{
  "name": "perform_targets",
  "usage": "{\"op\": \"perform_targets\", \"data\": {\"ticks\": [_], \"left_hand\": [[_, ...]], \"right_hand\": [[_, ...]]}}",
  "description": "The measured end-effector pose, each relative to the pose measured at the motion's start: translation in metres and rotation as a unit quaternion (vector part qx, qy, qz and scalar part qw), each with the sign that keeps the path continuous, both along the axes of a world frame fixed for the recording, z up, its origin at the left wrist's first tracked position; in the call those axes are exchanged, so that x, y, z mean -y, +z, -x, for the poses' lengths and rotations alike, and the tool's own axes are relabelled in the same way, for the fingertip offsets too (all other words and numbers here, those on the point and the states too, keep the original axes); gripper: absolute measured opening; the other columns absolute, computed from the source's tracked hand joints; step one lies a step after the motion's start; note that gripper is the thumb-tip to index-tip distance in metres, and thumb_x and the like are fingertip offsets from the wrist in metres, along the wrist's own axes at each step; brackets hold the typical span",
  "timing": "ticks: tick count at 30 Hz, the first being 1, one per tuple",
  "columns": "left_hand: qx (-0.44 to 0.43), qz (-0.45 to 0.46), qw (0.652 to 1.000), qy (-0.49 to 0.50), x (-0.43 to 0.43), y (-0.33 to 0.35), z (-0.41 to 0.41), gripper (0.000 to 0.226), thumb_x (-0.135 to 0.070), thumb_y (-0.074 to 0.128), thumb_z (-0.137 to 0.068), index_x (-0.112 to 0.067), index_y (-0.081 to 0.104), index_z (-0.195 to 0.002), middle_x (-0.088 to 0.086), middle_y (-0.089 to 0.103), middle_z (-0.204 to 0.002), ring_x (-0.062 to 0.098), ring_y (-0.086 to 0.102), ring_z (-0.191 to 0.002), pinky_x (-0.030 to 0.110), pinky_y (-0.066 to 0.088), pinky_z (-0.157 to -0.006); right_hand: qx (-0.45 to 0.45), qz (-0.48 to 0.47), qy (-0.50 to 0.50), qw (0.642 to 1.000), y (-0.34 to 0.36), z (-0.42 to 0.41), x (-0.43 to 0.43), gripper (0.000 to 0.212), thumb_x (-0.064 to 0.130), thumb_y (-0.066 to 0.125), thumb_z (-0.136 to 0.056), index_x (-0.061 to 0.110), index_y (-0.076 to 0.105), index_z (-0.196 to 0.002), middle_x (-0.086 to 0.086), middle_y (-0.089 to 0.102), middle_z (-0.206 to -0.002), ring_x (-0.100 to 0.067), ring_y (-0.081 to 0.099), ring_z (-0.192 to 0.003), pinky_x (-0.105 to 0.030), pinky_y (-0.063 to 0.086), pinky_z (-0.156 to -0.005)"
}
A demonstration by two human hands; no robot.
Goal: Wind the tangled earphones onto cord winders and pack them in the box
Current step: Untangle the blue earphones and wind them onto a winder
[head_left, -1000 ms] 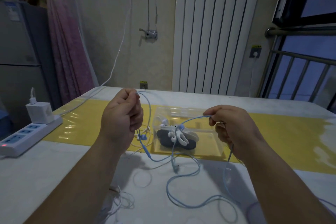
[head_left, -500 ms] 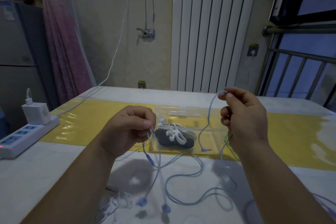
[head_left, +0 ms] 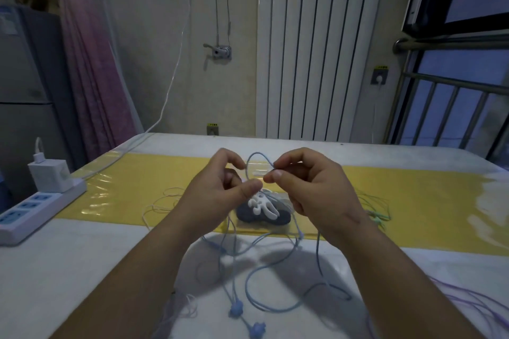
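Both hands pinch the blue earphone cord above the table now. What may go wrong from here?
1. The blue cord hangs in crossing loops below the left hand and right hand; pulling it may tighten a knot.
2. Its earbuds lie close to the white earphones; lifting could drag those along.
3. The purple cord lies beside the right forearm and might snag.

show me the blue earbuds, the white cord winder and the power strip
blue earbuds (head_left: 236,309): head view, on the farther bud's body
white cord winder (head_left: 261,204): head view, on its middle
power strip (head_left: 33,203): head view, on its top face among the sockets
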State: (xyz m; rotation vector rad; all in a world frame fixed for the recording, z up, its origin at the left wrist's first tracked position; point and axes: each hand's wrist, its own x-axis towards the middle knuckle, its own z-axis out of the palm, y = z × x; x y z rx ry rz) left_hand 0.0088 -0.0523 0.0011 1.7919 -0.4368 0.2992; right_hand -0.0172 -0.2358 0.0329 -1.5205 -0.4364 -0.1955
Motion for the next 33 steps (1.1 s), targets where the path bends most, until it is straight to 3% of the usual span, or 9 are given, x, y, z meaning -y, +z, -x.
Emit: {"op": "perform_targets", "data": {"ticks": [4, 7, 11, 15, 20, 24, 27, 30, 33], "left_hand": [[0.044, -0.026, 0.998, 0.048, -0.002, 0.001, -0.001, 0.027, -0.020, 0.070, -0.087, -0.034, 0.061, -0.108, 0.000, 0.045, -0.056, 0.011, 0.040, -0.052, 0.026, 0.035, -0.054], [0.084, -0.054, 0.993, 0.068, 0.000, 0.001, 0.000, 0.014, -0.014, 0.063, -0.092, -0.020, 0.070, -0.081, -0.010, 0.054, -0.056, 0.007, 0.046, -0.053, 0.022, 0.037, -0.055], [0.119, 0.076, 0.984, 0.105, -0.002, 0.005, 0.002, 0.023, -0.007, 0.054, -0.096, -0.019, 0.062, -0.079, -0.003, 0.064, -0.064, 0.014, 0.054, -0.054, 0.025, 0.044, -0.051], [0.163, 0.161, 0.964, 0.138, -0.001, 0.008, 0.004, 0.022, -0.007, 0.051, -0.097, -0.021, 0.063, -0.084, 0.001, 0.069, -0.073, 0.020, 0.064, -0.064, 0.027, 0.051, -0.057], [0.213, 0.202, 0.939, 0.180, -0.002, 0.010, 0.005, 0.013, -0.013, 0.056, -0.096, -0.022, 0.064, -0.089, -0.005, 0.069, -0.077, 0.019, 0.067, -0.073, 0.030, 0.055, -0.065], [0.206, 0.178, 0.954, 0.126, -0.002, 0.010, 0.003, 0.023, 0.004, 0.055, -0.093, -0.014, 0.067, -0.100, -0.001, 0.073, -0.091, 0.020, 0.070, -0.091, 0.030, 0.057, -0.073], [0.157, 0.135, 0.977, 0.055, 0.000, 0.006, 0.003, 0.036, 0.017, 0.053, -0.088, -0.014, 0.069, -0.100, 0.004, 0.074, -0.093, 0.022, 0.070, -0.093, 0.032, 0.057, -0.075], [0.124, 0.105, 0.986, 0.025, 0.004, 0.005, 0.004, 0.025, 0.010, 0.059, -0.087, -0.012, 0.069, -0.090, 0.005, 0.074, -0.087, 0.022, 0.071, -0.087, 0.030, 0.056, -0.070], [0.084, 0.156, 0.984, -0.014, 0.007, 0.008, 0.008, 0.008, -0.004, 0.057, -0.089, -0.008, 0.063, -0.091, 0.004, 0.075, -0.085, 0.022, 0.072, -0.088, 0.031, 0.058, -0.070]], "right_hand": [[-0.007, 0.005, 0.016, 1.000, 0.001, 0.001, 0.001, 0.013, -0.009, 0.061, -0.087, 0.004, 0.060, -0.085, -0.017, 0.071, -0.077, -0.002, 0.048, -0.038, -0.009, 0.034, -0.041], [-0.022, 0.001, 0.016, 1.000, 0.000, -0.001, 0.003, 0.018, -0.010, 0.060, -0.086, 0.008, 0.061, -0.083, -0.012, 0.070, -0.070, -0.005, 0.039, -0.036, -0.016, 0.029, -0.038], [-0.055, 0.021, -0.005, 0.998, 0.001, -0.009, 0.015, 0.026, -0.012, 0.049, -0.081, 0.008, 0.065, -0.078, -0.005, 0.054, -0.050, -0.012, 0.027, -0.040, -0.017, 0.019, -0.041], [-0.047, 0.082, -0.031, 0.995, 0.002, -0.012, 0.024, 0.016, 0.014, 0.052, -0.069, 0.006, 0.066, -0.066, 0.000, 0.036, -0.044, -0.016, 0.027, -0.042, -0.023, 0.022, -0.043], [-0.072, 0.105, -0.049, 0.991, 0.005, -0.012, 0.035, 0.033, 0.022, 0.058, -0.093, 0.007, 0.054, -0.064, 0.004, 0.030, -0.048, -0.014, 0.027, -0.043, -0.024, 0.024, -0.042], [-0.024, 0.089, -0.055, 0.994, 0.006, -0.014, 0.035, 0.020, 0.011, 0.058, -0.082, 0.013, 0.058, -0.063, 0.009, 0.035, -0.048, -0.010, 0.026, -0.045, -0.022, 0.021, -0.043], [-0.008, 0.062, -0.054, 0.997, 0.002, -0.015, 0.030, 0.021, 0.005, 0.053, -0.093, 0.008, 0.059, -0.073, 0.013, 0.035, -0.048, -0.008, 0.026, -0.045, -0.021, 0.022, -0.044], [0.020, 0.075, -0.074, 0.994, -0.001, -0.017, 0.026, 0.022, 0.015, 0.054, -0.097, 0.009, 0.060, -0.077, 0.015, 0.040, -0.047, -0.002, 0.032, -0.046, -0.020, 0.027, -0.051], [0.030, 0.084, -0.109, 0.990, -0.005, -0.019, 0.024, 0.024, 0.021, 0.055, -0.097, 0.008, 0.061, -0.078, 0.018, 0.045, -0.046, 0.000, 0.038, -0.046, -0.021, 0.028, -0.054]]}}
